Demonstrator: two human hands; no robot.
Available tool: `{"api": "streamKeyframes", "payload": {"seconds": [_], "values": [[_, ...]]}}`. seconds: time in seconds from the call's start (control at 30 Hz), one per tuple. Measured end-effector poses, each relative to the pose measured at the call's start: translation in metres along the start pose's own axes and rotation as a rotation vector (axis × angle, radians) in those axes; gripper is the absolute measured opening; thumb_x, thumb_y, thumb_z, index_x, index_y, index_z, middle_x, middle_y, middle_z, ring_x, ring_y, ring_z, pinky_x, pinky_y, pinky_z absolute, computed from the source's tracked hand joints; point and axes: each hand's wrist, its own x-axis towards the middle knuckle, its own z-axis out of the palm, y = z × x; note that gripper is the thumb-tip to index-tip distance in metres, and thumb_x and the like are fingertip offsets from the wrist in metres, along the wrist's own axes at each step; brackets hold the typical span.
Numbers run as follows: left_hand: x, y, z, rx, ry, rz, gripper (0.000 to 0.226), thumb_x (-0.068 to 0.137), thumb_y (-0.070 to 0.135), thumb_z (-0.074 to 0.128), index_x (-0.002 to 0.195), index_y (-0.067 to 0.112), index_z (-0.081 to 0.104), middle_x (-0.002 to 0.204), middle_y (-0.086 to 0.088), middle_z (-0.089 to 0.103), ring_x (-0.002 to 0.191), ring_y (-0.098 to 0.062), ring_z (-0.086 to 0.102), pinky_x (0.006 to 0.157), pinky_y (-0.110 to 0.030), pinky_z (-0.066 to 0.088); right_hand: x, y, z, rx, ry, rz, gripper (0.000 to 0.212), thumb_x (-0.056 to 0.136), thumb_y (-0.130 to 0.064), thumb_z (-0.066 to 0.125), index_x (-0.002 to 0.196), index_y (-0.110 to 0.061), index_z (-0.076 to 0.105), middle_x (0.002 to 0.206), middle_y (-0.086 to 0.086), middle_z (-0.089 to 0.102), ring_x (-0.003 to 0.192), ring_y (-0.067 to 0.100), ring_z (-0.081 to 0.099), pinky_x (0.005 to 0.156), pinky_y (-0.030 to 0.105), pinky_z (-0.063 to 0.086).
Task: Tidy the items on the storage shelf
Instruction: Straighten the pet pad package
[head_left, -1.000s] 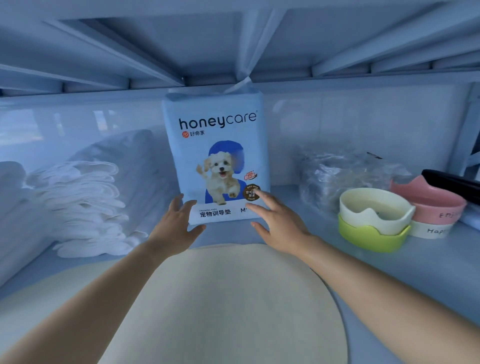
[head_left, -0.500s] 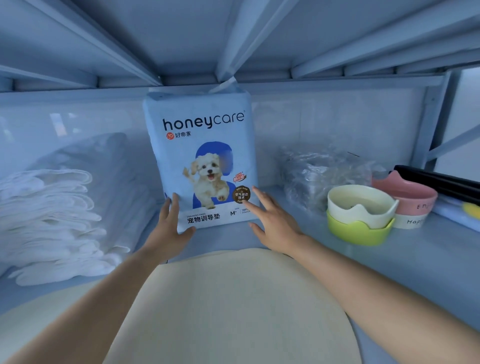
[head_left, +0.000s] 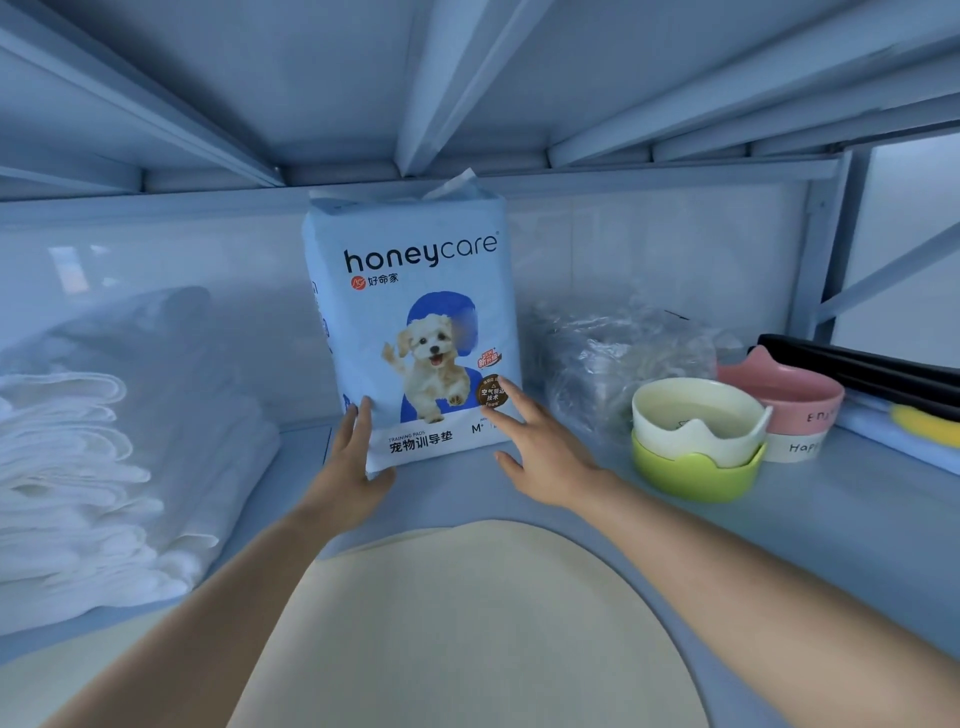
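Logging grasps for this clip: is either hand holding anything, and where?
Nothing is gripped: left hand and right hand rest open against the lower corners of the training-pad pack.

Cool bluish daylight, seemingly from the right; soft shadows, wide-angle bending at edges, slight blur.

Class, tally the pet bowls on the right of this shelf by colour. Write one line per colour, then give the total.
Green bowl: 1
Cream bowl, nested in it: 1
White bowl: 1
Pink bowl, stacked on it: 1
Total: 4
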Motion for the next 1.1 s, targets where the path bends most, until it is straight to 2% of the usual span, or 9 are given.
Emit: {"api": "streamKeyframes", "payload": {"seconds": [0.2, 0.37, 0.5, 0.6, 0.7, 0.8, 0.9, 1.0, 1.1], "values": [[0.017, 0.012, 0.002, 0.198, -0.094, 0.024, 0.087, 0.092, 0.018, 0.051, 0.146, 0.032, -0.016, 0.156, 0.009, -0.017, 0.113, -0.028, 0.055, 0.091, -0.036, 0.048, 0.011, 0.009, 0.004, 0.034, 0.003, 0.023, 0.056, 0.093, -0.025, 0.050, 0.146, -0.024, 0.029, 0.158, -0.001, -0.003, 0.142, 0.019, 0.016, 0.099, 0.039, 0.044], [0.030, 0.019, 0.004, 0.290, -0.167, 0.060, 0.083, 0.094, 0.017, 0.046, 0.145, 0.031, -0.018, 0.155, 0.009, -0.022, 0.117, -0.029, 0.053, 0.090, -0.032, 0.045, 0.017, 0.024, 0.009, 0.038, -0.024, 0.036, 0.057, 0.093, -0.027, 0.051, 0.146, -0.024, 0.029, 0.158, -0.002, -0.002, 0.143, 0.018, 0.016, 0.103, 0.037, 0.041], [0.036, 0.021, 0.006, 0.289, -0.172, 0.086, 0.081, 0.095, 0.017, 0.045, 0.145, 0.033, -0.017, 0.154, 0.010, -0.023, 0.116, -0.029, 0.053, 0.092, -0.033, 0.045, 0.027, 0.032, 0.008, 0.015, -0.038, 0.049, 0.057, 0.093, -0.029, 0.050, 0.146, -0.025, 0.029, 0.159, -0.001, -0.002, 0.143, 0.018, 0.014, 0.103, 0.039, 0.041], [0.034, 0.016, 0.004, 0.339, -0.156, 0.107, 0.080, 0.095, 0.021, 0.045, 0.145, 0.037, -0.015, 0.154, 0.014, -0.019, 0.115, -0.028, 0.054, 0.087, -0.030, 0.045, 0.027, 0.034, 0.012, 0.005, -0.081, 0.074, 0.057, 0.093, -0.030, 0.049, 0.146, -0.026, 0.028, 0.159, -0.002, -0.002, 0.141, 0.017, 0.018, 0.102, 0.038, 0.041], [0.032, 0.013, 0.002, 0.421, -0.098, 0.131, 0.079, 0.094, 0.026, 0.046, 0.146, 0.035, -0.012, 0.156, 0.012, -0.014, 0.124, -0.028, 0.046, 0.092, -0.032, 0.043, 0.028, 0.034, 0.016, -0.007, -0.099, 0.084, 0.056, 0.094, -0.032, 0.048, 0.146, -0.028, 0.027, 0.158, -0.004, -0.004, 0.142, 0.016, 0.018, 0.101, 0.038, 0.042], [0.031, 0.019, 0.007, 0.362, -0.073, 0.086, 0.080, 0.094, 0.028, 0.048, 0.148, 0.028, -0.012, 0.158, 0.005, -0.013, 0.134, -0.026, 0.037, 0.096, -0.033, 0.039, 0.030, 0.031, 0.014, -0.013, -0.100, 0.087, 0.056, 0.094, -0.032, 0.047, 0.146, -0.028, 0.026, 0.158, -0.004, -0.004, 0.142, 0.016, 0.015, 0.101, 0.038, 0.042], [0.035, 0.029, 0.016, 0.250, -0.103, 0.034, 0.083, 0.094, 0.027, 0.049, 0.148, 0.022, -0.014, 0.157, -0.002, -0.016, 0.137, -0.027, 0.033, 0.099, -0.030, 0.035, 0.029, 0.030, 0.015, -0.011, -0.098, 0.088, 0.056, 0.094, -0.032, 0.047, 0.146, -0.028, 0.027, 0.158, -0.004, -0.004, 0.143, 0.018, 0.015, 0.103, 0.039, 0.040], [0.041, 0.031, 0.023, 0.158, -0.153, 0.023, 0.083, 0.095, 0.023, 0.047, 0.146, 0.022, -0.019, 0.155, 0.000, -0.022, 0.143, -0.025, 0.021, 0.097, -0.024, 0.029, 0.024, 0.032, 0.019, -0.014, -0.107, 0.090, 0.056, 0.094, -0.033, 0.047, 0.146, -0.028, 0.028, 0.159, -0.003, -0.004, 0.143, 0.018, 0.015, 0.104, 0.039, 0.039], [0.048, 0.030, 0.024, 0.173, -0.206, 0.062, 0.081, 0.096, 0.021, 0.045, 0.146, 0.025, -0.018, 0.155, 0.003, -0.023, 0.143, -0.023, 0.018, 0.096, -0.021, 0.024, 0.022, 0.041, 0.017, -0.031, -0.112, 0.098, 0.055, 0.094, -0.034, 0.046, 0.146, -0.029, 0.027, 0.158, -0.004, -0.005, 0.143, 0.017, 0.015, 0.100, 0.037, 0.042]]}}
